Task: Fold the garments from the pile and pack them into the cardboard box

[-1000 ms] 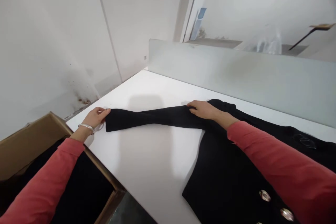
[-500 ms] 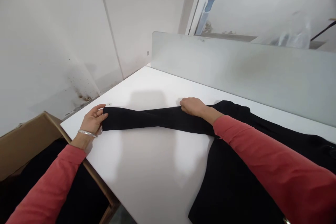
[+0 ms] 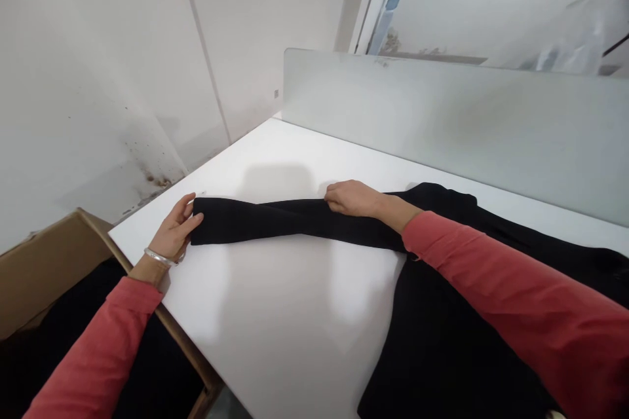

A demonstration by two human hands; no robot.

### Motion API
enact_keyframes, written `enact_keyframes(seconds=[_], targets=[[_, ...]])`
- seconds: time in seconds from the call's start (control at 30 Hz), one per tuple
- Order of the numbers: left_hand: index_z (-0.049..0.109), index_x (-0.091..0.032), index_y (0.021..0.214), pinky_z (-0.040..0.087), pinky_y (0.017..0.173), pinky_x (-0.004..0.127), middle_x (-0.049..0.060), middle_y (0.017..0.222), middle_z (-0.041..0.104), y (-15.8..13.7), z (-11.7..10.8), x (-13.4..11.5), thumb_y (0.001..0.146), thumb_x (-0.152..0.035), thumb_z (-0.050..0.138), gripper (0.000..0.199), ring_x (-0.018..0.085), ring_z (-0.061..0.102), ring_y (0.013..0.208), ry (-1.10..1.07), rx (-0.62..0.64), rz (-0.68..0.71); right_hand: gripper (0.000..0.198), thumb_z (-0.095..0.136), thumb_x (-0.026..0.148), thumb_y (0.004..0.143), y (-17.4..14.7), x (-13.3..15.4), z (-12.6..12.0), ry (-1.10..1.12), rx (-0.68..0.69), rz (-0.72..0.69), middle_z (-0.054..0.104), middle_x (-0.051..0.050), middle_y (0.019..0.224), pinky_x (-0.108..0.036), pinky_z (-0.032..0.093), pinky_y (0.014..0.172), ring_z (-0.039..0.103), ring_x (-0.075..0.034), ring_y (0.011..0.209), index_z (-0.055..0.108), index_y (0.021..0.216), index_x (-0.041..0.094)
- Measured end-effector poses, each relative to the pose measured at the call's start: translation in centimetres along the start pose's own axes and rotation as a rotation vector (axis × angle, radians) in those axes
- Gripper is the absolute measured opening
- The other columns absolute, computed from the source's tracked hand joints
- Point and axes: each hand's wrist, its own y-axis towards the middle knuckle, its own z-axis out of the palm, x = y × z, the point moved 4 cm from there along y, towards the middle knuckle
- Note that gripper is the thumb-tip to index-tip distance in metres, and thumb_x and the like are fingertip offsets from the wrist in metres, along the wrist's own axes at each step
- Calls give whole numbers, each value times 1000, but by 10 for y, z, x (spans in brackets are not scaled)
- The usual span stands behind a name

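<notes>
A black long-sleeved garment (image 3: 442, 340) lies over the white table, one sleeve (image 3: 275, 219) stretched out to the left. My left hand (image 3: 173, 228), with a silver bangle on its wrist, pinches the cuff at the sleeve's far end between thumb and fingers. Farther up the same sleeve, my right hand (image 3: 352, 198) has its fingers closed on the upper edge of the cloth. A slight twist shows in the sleeve between the two hands. My right forearm covers part of the garment's body.
An open cardboard box (image 3: 54, 262) with black cloth (image 3: 152, 373) inside stands against the table's left edge. A frosted panel (image 3: 442, 124) runs along the back of the white table (image 3: 275, 314). Marked white walls (image 3: 98, 46) rise behind the left side.
My right hand has slid a little to the left along the sleeve. My left hand keeps its hold on the cuff. The view has shifted slightly.
</notes>
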Motion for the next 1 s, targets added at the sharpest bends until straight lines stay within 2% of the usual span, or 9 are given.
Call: enact_keyframes(seconds=[0.13,0.23,0.3,0.43,0.53,0.7,0.83,0.93,1.0], targets=[[45,-26,114,47,82,35,6,113,54,-4,5,-7,60,-38,67,60,22,55,98,-159,77,-44,25,32,20,84,2,-20,-2,-11,-208,232,56,-8,91,-26,34,59,51,-18,82,57,87,15],[42,-27,116,49,80,34,7,116,52,-6,3,-9,57,-37,69,65,22,55,97,-129,85,-44,28,30,19,86,6,-27,2,-3,-238,365,56,-10,93,-28,35,59,49,-22,87,57,88,14],[40,-27,118,49,78,33,7,115,52,-7,1,-7,54,-35,72,72,22,56,95,-56,97,-40,27,31,19,85,6,-26,5,48,-258,393,55,-10,95,-29,37,62,48,-22,88,57,90,13],[38,-25,118,50,74,30,4,98,59,-7,4,-1,49,-29,75,79,20,57,89,58,134,-23,28,36,29,87,0,-16,5,133,-440,331,52,-10,102,-29,38,71,43,-22,94,53,102,14],[44,-22,109,49,68,28,0,78,60,-4,6,1,47,-27,74,69,15,58,73,25,96,-48,27,36,29,87,0,-8,17,121,-348,249,51,-11,100,-30,38,75,42,-22,93,55,98,13],[49,-21,100,46,52,26,-3,66,57,2,1,-10,43,-27,71,62,14,54,56,66,-68,-120,33,26,25,89,5,-3,30,87,-283,334,49,-13,100,-32,37,75,42,-23,92,55,94,11],[49,-21,101,42,47,24,-2,68,56,0,-10,-13,48,-32,67,57,13,53,53,266,-189,-130,33,27,24,89,5,1,27,169,-263,356,49,-15,106,-34,37,80,42,-25,98,54,100,9],[47,-20,104,43,53,28,5,84,60,-3,-20,-13,57,-44,60,54,17,57,62,595,-294,-113,35,31,26,88,-4,-7,12,259,-250,366,48,-14,115,-34,36,85,42,-24,104,46,115,10],[48,-17,104,44,61,34,11,94,60,0,-22,-15,63,-55,52,56,24,59,74,830,-298,-109,40,32,30,88,-22,-22,-6,359,-318,437,45,-13,121,-32,35,89,41,-22,109,40,121,10]])
